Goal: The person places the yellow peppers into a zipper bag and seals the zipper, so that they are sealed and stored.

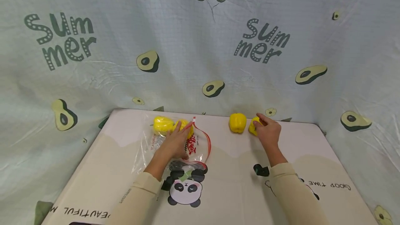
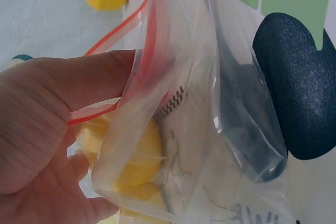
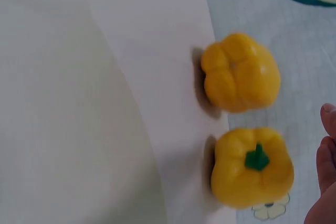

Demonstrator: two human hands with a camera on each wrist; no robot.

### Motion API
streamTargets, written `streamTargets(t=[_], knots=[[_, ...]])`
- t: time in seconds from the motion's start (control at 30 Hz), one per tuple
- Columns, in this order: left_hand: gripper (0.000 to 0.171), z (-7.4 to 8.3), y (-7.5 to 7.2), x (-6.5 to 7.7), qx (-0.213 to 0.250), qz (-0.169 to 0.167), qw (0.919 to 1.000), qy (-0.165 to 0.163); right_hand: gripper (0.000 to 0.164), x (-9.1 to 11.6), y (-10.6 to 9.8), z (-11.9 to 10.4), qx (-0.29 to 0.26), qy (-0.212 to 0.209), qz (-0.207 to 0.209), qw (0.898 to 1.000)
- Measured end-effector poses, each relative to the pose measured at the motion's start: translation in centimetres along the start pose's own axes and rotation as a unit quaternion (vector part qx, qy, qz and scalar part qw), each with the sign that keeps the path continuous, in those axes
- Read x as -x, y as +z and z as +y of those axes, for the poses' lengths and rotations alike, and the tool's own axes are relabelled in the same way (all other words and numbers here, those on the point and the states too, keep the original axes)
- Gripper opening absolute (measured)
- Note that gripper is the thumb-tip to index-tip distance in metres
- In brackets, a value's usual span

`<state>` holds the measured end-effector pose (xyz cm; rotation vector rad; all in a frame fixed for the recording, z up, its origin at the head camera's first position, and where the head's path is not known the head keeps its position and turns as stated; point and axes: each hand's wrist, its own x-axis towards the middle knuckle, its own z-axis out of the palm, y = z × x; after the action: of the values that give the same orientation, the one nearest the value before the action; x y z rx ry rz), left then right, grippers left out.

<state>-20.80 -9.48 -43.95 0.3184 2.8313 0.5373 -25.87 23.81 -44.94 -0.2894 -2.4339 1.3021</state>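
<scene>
My left hand [image 1: 175, 143] grips a clear zip bag [image 1: 201, 143] with a red closure edge, its thumb stretched along the film in the left wrist view. Inside the bag lie yellow bell peppers [image 1: 162, 124], partly covered by that hand. Over on the right, my right hand [image 1: 269, 133] is beside a yellow bell pepper with a green stem [image 3: 252, 169], thumb and fingers apart. The right wrist view shows a gap between those fingers and the pepper. Another yellow bell pepper [image 1: 238, 123] sits just left of it.
A pale printed table [image 1: 228, 183] carries a panda picture [image 1: 185, 190] below the bag. Behind its back edge hangs a light cloth [image 1: 181, 37] with avocado prints. The edge of a dark object [image 1: 82, 223] shows at bottom left.
</scene>
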Motion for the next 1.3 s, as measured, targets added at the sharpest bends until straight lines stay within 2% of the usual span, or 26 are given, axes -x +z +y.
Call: streamTargets(t=[0.17,0.37,0.47,0.57,0.7,0.8,0.93,1.1,1.3], knots=[[0.117,0.0,0.0,0.0,-0.003,0.003,1.0000,0.001,0.044,-0.4,-1.3,0.9,0.003,0.024,0.003,1.000],[0.118,-0.1,0.1,-0.1,-0.002,0.003,1.0000,-0.002,0.053,-1.3,-2.5,2.1,0.029,0.030,-0.028,0.999],[0.118,-0.1,0.1,-0.2,-0.002,0.003,1.0000,0.000,0.061,-2.0,-3.2,2.9,0.041,0.031,-0.058,0.997],[0.118,-0.2,0.1,-0.2,-0.002,0.004,1.0000,0.001,0.072,-2.5,-3.9,3.7,0.066,0.031,-0.105,0.992],[0.118,-0.2,0.0,-0.1,0.004,0.005,1.0000,0.003,0.090,-3.0,-4.4,4.8,0.108,0.041,-0.186,0.976],[0.118,-0.2,0.0,0.0,0.006,0.005,1.0000,0.003,0.099,-3.4,-4.4,5.6,0.129,0.041,-0.225,0.965],[0.120,-0.3,0.0,-0.1,0.003,0.005,1.0000,0.005,0.101,-3.8,-3.9,6.4,0.128,0.019,-0.240,0.962],[0.118,-0.3,0.1,-0.1,-0.004,0.002,1.0000,0.004,0.097,-4.0,-3.3,7.0,0.133,-0.003,-0.258,0.957],[0.117,-0.4,0.2,-0.1,-0.007,0.000,1.0000,-0.003,0.090,-3.7,-2.8,6.7,0.172,-0.024,-0.242,0.954]])
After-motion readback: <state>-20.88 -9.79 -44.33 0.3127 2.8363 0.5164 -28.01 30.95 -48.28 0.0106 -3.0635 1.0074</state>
